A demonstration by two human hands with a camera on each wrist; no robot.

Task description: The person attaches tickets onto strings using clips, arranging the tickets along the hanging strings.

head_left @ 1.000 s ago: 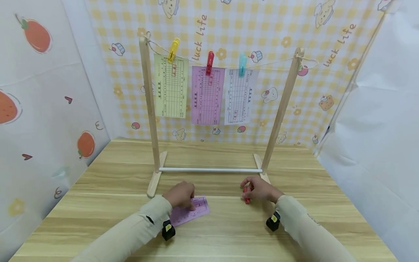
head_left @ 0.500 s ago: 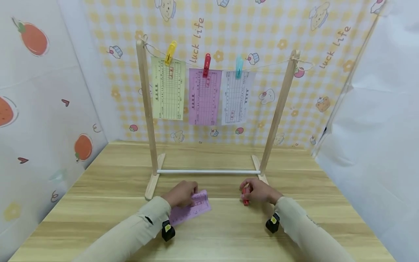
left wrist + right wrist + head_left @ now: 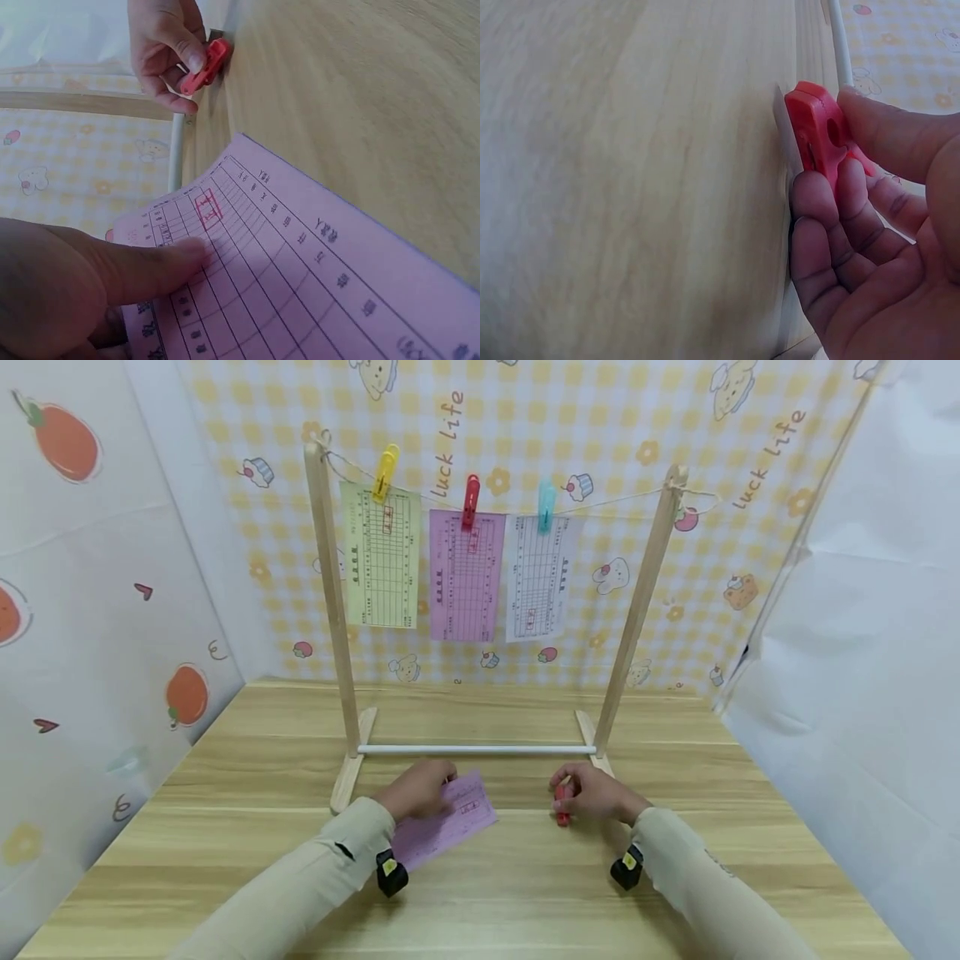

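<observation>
My left hand [image 3: 422,790] pinches a pink printed slip [image 3: 292,277] by one edge, thumb on its printed face; the slip is tilted, its far end raised off the table. To the right, my right hand [image 3: 596,792] holds a red clothespin [image 3: 817,127] between thumb and fingers, close to the tabletop. Behind both hands, a yellow slip [image 3: 380,560], another pink slip [image 3: 465,581] and a white slip [image 3: 538,581] hang from a string, held by a yellow clothespin [image 3: 386,474], a second red clothespin [image 3: 470,502] and a light-blue clothespin [image 3: 546,507].
The string is tied between a left wooden post [image 3: 332,602] and a right wooden post [image 3: 637,618]. A white rod [image 3: 476,750] joins the posts low down, just beyond the hands. Patterned cloth [image 3: 675,635] stands behind the wooden table [image 3: 510,893].
The pink slip in my left hand has lifted and tilted up from the table, its far end rising. My right hand stays in place with the red clothespin. The head view has shifted slightly.
</observation>
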